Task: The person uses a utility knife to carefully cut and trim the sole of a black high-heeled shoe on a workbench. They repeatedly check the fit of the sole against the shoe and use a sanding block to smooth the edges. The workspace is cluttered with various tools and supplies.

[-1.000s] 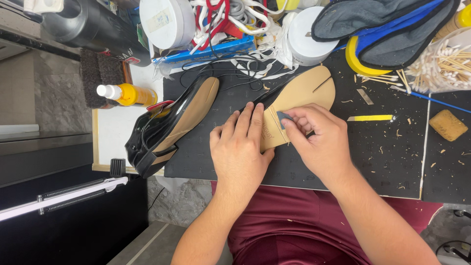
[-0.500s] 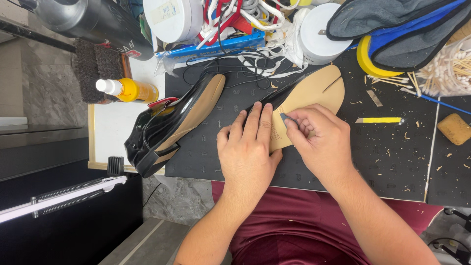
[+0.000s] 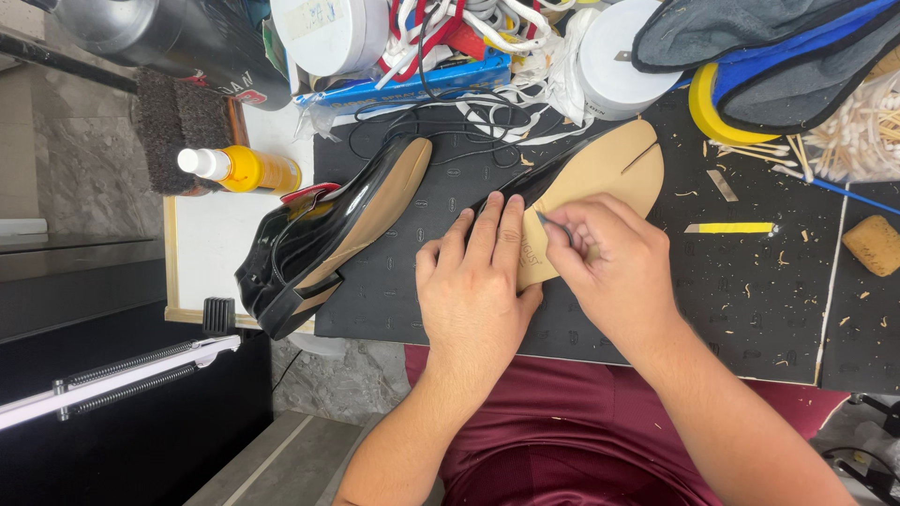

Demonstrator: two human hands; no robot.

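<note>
Head view: left hand (image 3: 473,281) flat on tan insole (image 3: 600,187), right hand (image 3: 609,262) pinching blade (image 3: 555,228), black shoe (image 3: 319,239) beside.

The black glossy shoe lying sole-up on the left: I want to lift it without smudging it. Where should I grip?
Probably pinch the black glossy shoe across its tan sole mid-length, coming from above: the sole faces up, unobstructed, and both hands are elsewhere.

The shoe (image 3: 319,239) at the mat's left edge is glossy black, like patent leather, with a smooth tan sole. The insole (image 3: 600,178) looks matt tan board. The mat (image 3: 750,300) is dull black, textured rubber. The bottle (image 3: 244,169) is shiny yellow plastic.
</note>
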